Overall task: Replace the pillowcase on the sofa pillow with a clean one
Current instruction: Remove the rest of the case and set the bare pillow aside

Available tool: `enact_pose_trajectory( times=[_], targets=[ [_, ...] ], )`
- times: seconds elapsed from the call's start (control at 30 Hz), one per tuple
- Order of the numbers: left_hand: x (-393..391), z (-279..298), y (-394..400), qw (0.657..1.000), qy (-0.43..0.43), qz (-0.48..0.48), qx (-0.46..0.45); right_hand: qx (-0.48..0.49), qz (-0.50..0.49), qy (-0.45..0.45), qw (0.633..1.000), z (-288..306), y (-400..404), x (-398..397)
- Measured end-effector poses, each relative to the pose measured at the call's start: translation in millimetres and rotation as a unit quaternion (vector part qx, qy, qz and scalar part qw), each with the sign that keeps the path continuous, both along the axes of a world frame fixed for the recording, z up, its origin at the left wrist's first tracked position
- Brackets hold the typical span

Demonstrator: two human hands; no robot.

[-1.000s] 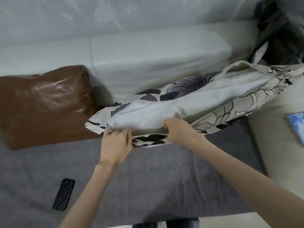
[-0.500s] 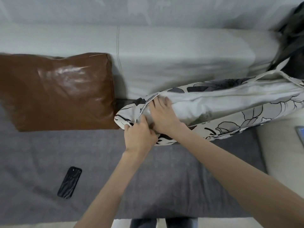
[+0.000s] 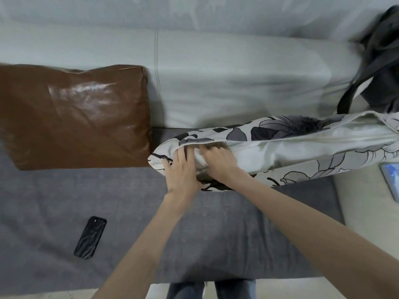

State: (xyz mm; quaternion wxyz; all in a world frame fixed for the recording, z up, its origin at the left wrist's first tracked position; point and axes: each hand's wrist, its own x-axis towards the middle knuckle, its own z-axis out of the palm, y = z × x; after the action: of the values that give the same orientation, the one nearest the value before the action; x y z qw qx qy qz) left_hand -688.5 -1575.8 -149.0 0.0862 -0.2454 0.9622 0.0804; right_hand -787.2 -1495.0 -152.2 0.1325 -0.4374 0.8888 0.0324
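Pale grey sofa cushions point(image 3: 237, 83) are filling the background, with a dark grey fabric seat cover point(image 3: 129, 223) spreading beneath them. At nine o'clock a glossy brown leather cushion point(image 3: 73, 117) is leaning against the backrest. From the centre out towards three o'clock, the white sofa pillow point(image 3: 291, 151) is lying along the seat, mostly wrapped in a white pillowcase printed with grey and black flowers point(image 3: 269, 130); its long opening is gaping towards the camera, showing the white inner. A dark bag with straps point(image 3: 380, 67) is sitting at two o'clock, and a slim black phone point(image 3: 90, 237) is lying on the seat at seven o'clock.

Both hands are working at the pillow's nine o'clock corner. The left hand point(image 3: 183, 171) is lying against the pillowcase corner with its fingers point(image 3: 180, 153) spread and reaching to the opening's edge; whether they are pinching the cloth I cannot tell. The right hand point(image 3: 218, 160) is curling its fingers point(image 3: 208, 151) into the white filling, just inside the opening.

This looks like the stuffing step, seating the pillow's corner into the case. Next, the corner likely needs pushing fully home while the left hand draws fabric over it.
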Motion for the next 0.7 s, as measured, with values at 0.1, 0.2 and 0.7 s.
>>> enact_pose_trajectory(
  times=[0.1,0.2,0.7],
  targets=[
    [0.4,-1.9,1.4,1.000,0.001,-0.005,0.017,-0.027,-0.031,-0.025,0.999,11.4,8.6,-1.3],
    [-1.0,2.3,1.5,0.998,0.024,-0.006,0.053,-0.048,-0.034,-0.018,0.998,29.2,20.5,-3.6],
    [-4.8,66.7,32.4,0.973,0.189,-0.123,0.045,-0.404,-0.191,-0.147,0.882,206.6,161.3,-23.0]
  ],
)
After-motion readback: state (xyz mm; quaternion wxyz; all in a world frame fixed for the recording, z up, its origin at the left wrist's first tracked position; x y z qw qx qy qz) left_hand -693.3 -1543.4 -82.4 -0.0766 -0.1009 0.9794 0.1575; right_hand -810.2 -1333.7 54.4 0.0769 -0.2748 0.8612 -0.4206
